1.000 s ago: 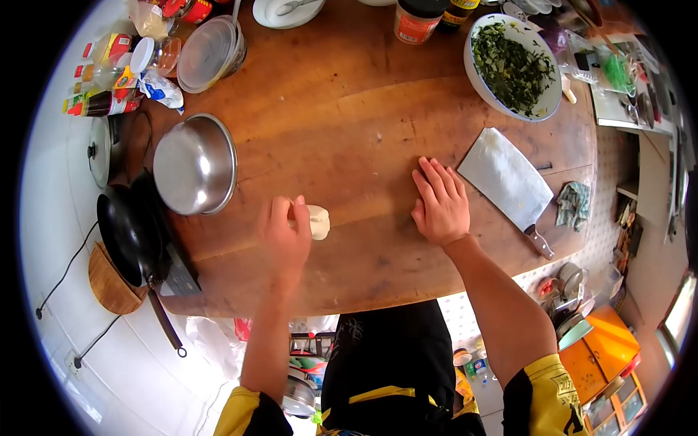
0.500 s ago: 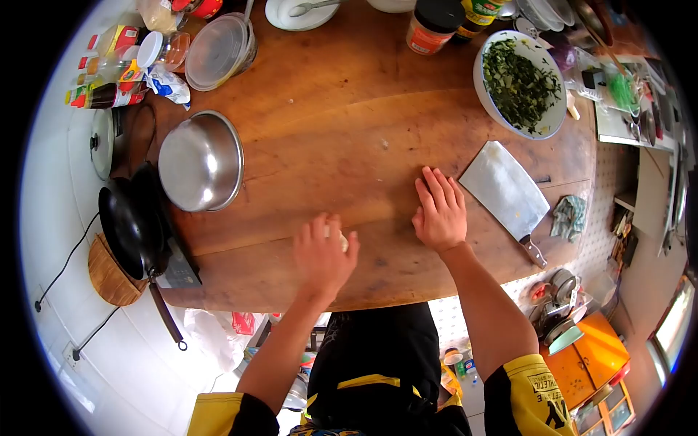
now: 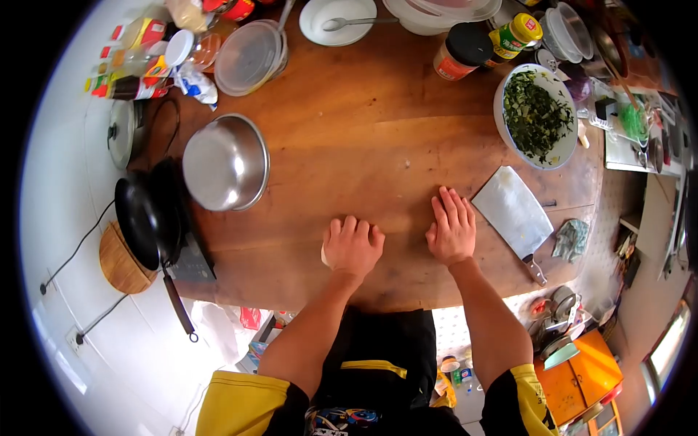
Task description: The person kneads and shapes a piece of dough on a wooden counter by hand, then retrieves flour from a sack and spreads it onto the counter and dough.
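My left hand [image 3: 353,245] presses down on the wooden table with its fingers curled. A sliver of a pale lump, which looks like dough [image 3: 325,256], shows at the hand's left edge; the rest is hidden under the palm. My right hand [image 3: 452,229] lies flat on the tabletop, fingers stretched forward, holding nothing. Just to its right is a cleaver [image 3: 515,212], blade flat on the wood and handle toward me. A metal bowl [image 3: 226,162] stands to the left of my left hand.
A white bowl of chopped greens [image 3: 536,116] sits at the far right, near a folded cloth [image 3: 571,240]. Jars [image 3: 465,51] and a white bowl with a spoon [image 3: 337,20] line the back. A black pan [image 3: 147,218] is at the left edge.
My left hand has turned and rolled over the pale lump, which now shows on its left side instead of by the thumb. The whole view has shifted; my right hand stays flat.
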Action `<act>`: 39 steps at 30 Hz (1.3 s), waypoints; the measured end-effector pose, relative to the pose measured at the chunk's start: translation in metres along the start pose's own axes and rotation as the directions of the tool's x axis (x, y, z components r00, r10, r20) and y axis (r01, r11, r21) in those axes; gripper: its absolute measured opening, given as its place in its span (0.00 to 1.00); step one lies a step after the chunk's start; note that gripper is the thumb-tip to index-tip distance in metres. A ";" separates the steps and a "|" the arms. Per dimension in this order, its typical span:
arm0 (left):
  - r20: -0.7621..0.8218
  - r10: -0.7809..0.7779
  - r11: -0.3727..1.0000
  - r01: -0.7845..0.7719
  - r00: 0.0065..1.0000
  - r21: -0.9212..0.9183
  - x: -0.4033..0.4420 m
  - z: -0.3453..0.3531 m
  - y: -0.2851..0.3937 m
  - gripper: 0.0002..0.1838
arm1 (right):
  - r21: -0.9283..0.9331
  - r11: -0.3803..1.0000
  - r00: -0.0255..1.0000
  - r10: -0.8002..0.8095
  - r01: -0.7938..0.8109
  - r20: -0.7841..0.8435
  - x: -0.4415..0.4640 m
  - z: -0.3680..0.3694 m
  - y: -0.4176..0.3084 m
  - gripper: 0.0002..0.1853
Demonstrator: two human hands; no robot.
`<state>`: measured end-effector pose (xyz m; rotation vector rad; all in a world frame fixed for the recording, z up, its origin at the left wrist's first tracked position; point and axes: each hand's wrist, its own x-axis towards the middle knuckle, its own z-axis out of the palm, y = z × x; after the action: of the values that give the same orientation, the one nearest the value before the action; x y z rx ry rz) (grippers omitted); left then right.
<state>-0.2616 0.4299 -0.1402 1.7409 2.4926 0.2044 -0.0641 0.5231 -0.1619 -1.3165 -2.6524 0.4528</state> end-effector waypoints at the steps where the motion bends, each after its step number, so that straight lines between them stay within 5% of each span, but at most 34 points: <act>1: -0.002 0.023 0.999 -0.023 1.000 -0.025 0.002 0.001 -0.001 0.09 | 0.006 1.000 1.000 -0.008 0.008 -0.008 0.001 -0.001 0.000 0.29; 5: -0.021 -0.010 0.994 0.008 1.000 -0.106 0.000 0.002 -0.012 0.07 | 0.029 0.998 0.996 -0.052 0.054 -0.072 0.000 -0.001 0.005 0.28; 7: -0.024 -0.249 0.932 0.232 0.968 -0.279 -0.006 -0.002 -0.015 0.09 | 0.057 0.998 0.998 -0.025 0.028 -0.058 0.000 -0.005 0.001 0.27; 8: -0.016 -0.243 0.932 0.229 0.970 -0.282 -0.004 -0.008 -0.015 0.09 | 0.054 0.998 0.998 -0.017 0.020 -0.054 -0.002 -0.005 0.001 0.27; 10: 0.162 -0.606 0.485 0.523 0.779 -0.701 0.009 -0.026 -0.010 0.12 | 0.052 0.998 0.997 -0.028 0.032 -0.078 -0.001 -0.004 0.004 0.26; 14: -0.027 -0.386 0.631 0.242 0.922 -0.737 0.038 -0.034 -0.006 0.15 | 0.059 0.998 0.996 -0.020 0.024 -0.083 -0.002 -0.005 0.003 0.25; 16: 0.098 -0.222 0.911 0.242 0.970 -0.333 0.052 -0.025 -0.013 0.16 | 0.048 0.999 0.996 -0.015 0.019 -0.093 -0.002 -0.003 0.004 0.25; 17: 0.096 -0.214 0.913 0.234 0.972 -0.334 0.058 -0.028 -0.009 0.16 | 0.046 0.999 0.994 -0.024 0.029 -0.103 -0.001 -0.003 0.005 0.24; 19: 0.354 -0.116 0.984 0.156 0.928 -0.084 0.066 -0.037 -0.001 0.15 | 0.049 0.998 0.994 -0.022 0.027 -0.106 -0.002 -0.001 0.005 0.24; 23: 0.489 -0.135 0.980 0.190 0.862 -0.064 0.052 -0.036 -0.001 0.15 | 0.040 0.999 0.995 -0.028 0.031 -0.094 -0.001 -0.003 0.005 0.25; 25: 0.072 0.230 0.962 -0.216 0.970 -0.165 0.029 -0.023 -0.013 0.13 | 0.040 0.998 0.995 -0.039 0.043 -0.092 -0.001 -0.002 0.005 0.25; 32: -0.110 0.090 0.986 -0.104 0.990 -0.132 -0.001 -0.013 0.010 0.09 | 0.052 0.998 0.996 -0.020 0.024 -0.082 0.001 0.001 0.008 0.26; 35: -0.023 0.031 0.999 -0.031 0.999 -0.011 -0.003 -0.007 0.016 0.08 | 0.044 0.999 0.998 -0.019 0.022 -0.060 -0.002 0.002 0.002 0.26; 39: -0.093 0.027 1.000 -0.027 0.995 0.006 0.005 0.001 0.018 0.08 | 0.025 1.000 0.997 -0.006 0.008 -0.076 -0.004 0.003 0.002 0.26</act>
<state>-0.2466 0.4404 -0.1384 1.8081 2.5362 0.2889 -0.0608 0.5206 -0.1658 -1.2900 -2.5800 0.4253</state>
